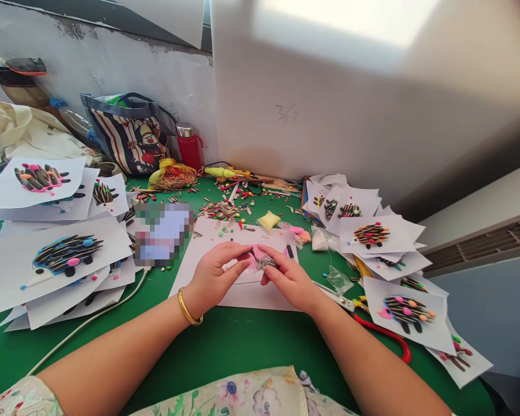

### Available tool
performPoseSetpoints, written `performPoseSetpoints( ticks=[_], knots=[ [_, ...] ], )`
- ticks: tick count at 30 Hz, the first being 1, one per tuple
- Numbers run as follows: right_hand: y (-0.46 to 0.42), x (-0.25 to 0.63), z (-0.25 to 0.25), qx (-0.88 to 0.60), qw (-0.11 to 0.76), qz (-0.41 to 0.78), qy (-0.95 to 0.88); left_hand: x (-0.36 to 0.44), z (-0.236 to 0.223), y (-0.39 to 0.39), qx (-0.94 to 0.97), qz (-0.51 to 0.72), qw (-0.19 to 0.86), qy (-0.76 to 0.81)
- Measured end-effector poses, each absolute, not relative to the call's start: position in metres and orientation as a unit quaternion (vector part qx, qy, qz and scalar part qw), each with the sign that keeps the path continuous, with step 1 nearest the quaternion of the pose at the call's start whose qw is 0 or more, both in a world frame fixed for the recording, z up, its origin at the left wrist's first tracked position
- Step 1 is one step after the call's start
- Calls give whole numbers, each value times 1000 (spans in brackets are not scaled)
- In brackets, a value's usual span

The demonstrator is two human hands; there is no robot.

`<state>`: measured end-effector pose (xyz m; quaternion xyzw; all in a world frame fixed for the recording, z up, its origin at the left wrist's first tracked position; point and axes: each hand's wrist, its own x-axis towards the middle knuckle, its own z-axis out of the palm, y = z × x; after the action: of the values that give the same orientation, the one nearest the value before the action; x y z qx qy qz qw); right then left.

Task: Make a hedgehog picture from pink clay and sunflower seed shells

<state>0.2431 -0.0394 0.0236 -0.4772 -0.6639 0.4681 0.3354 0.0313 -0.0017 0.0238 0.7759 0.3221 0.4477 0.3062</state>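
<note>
One clear wrapper point(260, 262); between both hands point(208, 274) point(292, 281)

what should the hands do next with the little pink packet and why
Probably peel the pink packet open: the left hand and right hand hold it above the white paper, and its pink contents seem wrapped in clear plastic.

A small, clear plastic wrapper point(267, 262), crumpled and shiny, is pinched between the fingertips of the left hand point(214, 271) and right hand point(293, 281). Pink stuff point(257, 253) shows at its left side; the right side looks greyish, partly hidden by fingers. Below it, a white sheet of paper point(253, 296) lies flat, a thin dark line across its near part.
</note>
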Motion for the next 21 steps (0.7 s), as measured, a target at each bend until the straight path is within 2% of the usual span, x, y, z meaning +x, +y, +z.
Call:
performPoseSetpoints(
  ticks=[10,21],
  knots=[
    [-38,242,20,-488,319,471,-662,34,23,1,748,459,322,354],
    [-39,241,16,-468,329,453,-684,35,15,2,786,383,317,368]
  ],
)
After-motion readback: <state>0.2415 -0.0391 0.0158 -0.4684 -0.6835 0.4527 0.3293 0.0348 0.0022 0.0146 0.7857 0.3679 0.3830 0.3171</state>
